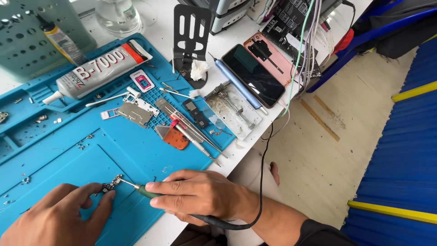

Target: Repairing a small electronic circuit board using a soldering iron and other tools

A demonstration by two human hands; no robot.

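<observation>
My right hand grips a green-handled soldering iron whose metal tip touches a tiny circuit board lying on the blue work mat. A black cord runs from the iron off the table edge. My left hand rests on the mat at the lower left, its fingertips pinning the small board from the left side.
On the mat lie a glue tube, metal shields, tweezers, a screwdriver, an orange pick and loose screws. A dark phone, a pink back cover, a metal jig and a black stand sit further back.
</observation>
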